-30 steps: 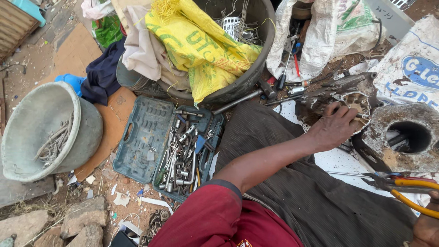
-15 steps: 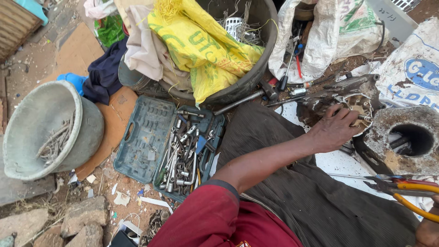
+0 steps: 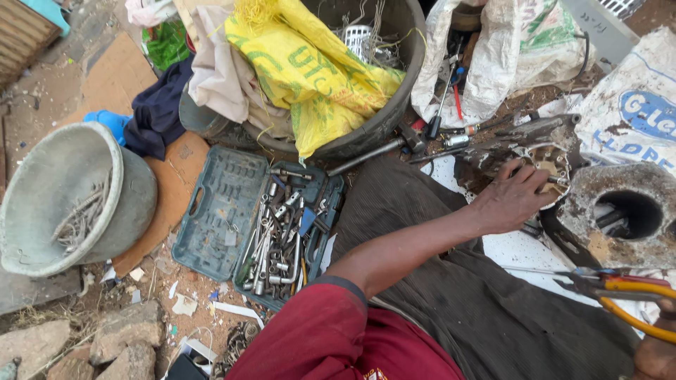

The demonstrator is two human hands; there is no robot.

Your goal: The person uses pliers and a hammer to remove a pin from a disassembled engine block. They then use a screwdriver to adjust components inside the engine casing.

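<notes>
Motor housing (image 3: 546, 158), rusty, lies on the cloth's far edge beside a hollow casting (image 3: 627, 211); left hand (image 3: 510, 200) rests spread on it, probably steadying. Right hand (image 3: 655, 355) grips yellow-handled pliers (image 3: 620, 292), barely visible.

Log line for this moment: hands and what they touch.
left hand: resting on rusty round metal part | right hand: gripping orange-handled pliers | open socket set case: beside left arm

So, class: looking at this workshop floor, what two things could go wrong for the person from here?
1. The left hand rests on a rusty metal part with jagged edges, so bare fingers could get cut.
2. The open socket case lies loose on the dirt; small sockets could scatter and get lost.
</notes>
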